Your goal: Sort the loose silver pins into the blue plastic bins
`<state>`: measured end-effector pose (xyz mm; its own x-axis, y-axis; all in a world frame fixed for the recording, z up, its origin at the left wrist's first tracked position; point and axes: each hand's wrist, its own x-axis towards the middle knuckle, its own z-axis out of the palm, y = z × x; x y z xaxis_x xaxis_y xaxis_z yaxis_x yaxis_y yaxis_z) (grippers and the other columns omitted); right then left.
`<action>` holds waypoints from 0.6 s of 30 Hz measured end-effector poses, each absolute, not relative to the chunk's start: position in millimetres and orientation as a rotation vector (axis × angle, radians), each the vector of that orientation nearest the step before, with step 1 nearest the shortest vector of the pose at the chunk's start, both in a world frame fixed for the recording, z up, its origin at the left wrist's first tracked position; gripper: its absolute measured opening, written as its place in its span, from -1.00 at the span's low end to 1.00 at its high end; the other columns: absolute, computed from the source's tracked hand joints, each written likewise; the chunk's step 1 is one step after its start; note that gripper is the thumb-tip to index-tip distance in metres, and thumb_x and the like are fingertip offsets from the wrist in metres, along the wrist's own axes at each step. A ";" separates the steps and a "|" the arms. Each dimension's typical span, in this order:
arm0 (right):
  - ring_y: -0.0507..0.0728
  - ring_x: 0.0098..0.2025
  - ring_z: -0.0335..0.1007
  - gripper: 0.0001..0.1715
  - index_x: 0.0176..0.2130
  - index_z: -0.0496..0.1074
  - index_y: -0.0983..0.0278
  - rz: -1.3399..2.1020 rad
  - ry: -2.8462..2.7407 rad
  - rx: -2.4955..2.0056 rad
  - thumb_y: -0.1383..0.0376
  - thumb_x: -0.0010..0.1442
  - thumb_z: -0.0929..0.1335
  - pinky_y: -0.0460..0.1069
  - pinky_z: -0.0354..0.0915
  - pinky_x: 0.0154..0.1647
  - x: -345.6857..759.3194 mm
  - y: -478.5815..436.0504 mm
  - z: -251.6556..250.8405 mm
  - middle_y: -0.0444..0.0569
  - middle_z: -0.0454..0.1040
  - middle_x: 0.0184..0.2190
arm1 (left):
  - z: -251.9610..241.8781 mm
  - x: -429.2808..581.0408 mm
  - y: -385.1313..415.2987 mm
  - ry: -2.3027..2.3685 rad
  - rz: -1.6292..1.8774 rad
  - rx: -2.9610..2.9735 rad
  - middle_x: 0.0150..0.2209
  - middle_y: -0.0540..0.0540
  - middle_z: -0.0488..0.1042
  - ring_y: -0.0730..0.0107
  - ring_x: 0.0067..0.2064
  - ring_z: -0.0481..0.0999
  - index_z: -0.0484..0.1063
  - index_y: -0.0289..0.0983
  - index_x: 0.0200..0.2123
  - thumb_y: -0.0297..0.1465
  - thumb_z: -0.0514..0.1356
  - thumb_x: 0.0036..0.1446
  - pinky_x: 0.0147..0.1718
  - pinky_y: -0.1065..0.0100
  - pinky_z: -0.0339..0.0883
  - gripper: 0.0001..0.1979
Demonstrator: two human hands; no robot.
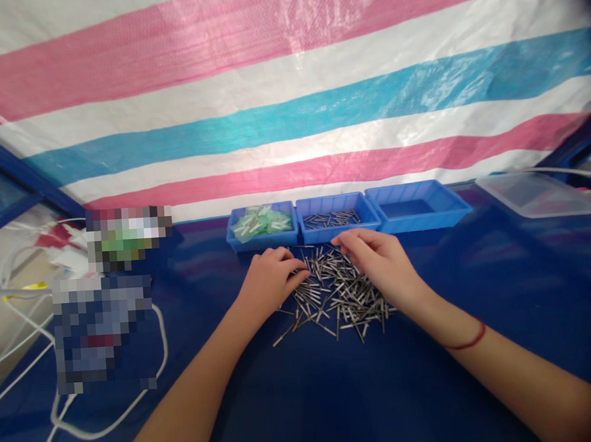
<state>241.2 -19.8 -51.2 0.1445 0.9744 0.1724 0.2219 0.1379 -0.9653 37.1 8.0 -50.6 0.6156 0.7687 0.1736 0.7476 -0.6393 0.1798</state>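
Observation:
A loose pile of thin metal pins (352,287), many with a thicker silvery section, lies on the blue tabletop. At its left edge is my left hand (271,276), fingers curled down among the pins and thumb close to the index finger. My right hand (382,259) hovers over the back right of the pile, thumb and fingers pinched just in front of the middle blue bin (339,233). Anything between the fingertips of either hand is too small or hidden to make out. Several similar pins (330,219) lie inside that middle bin.
The left blue bin (261,241) holds pale green plastic packets (263,221). A third blue bin (420,221) stands to the right, with a translucent lid (544,194) beyond it. White cables (162,336) loop at left around blurred items. A striped sheet (289,121) hangs behind.

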 end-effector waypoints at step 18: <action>0.06 -0.39 0.30 -0.74 -0.35 0.46 0.27 0.415 -1.987 -1.325 0.28 0.26 0.23 -0.03 0.18 -0.36 230.5 -37.1 -57.0 -0.04 0.40 -0.42 | -51.2 55.3 -12.8 1.375 0.164 2.805 -0.16 -0.07 0.43 0.26 -0.11 0.34 0.38 -0.25 -0.22 -0.36 0.00 0.31 -0.24 0.20 0.07 -0.82</action>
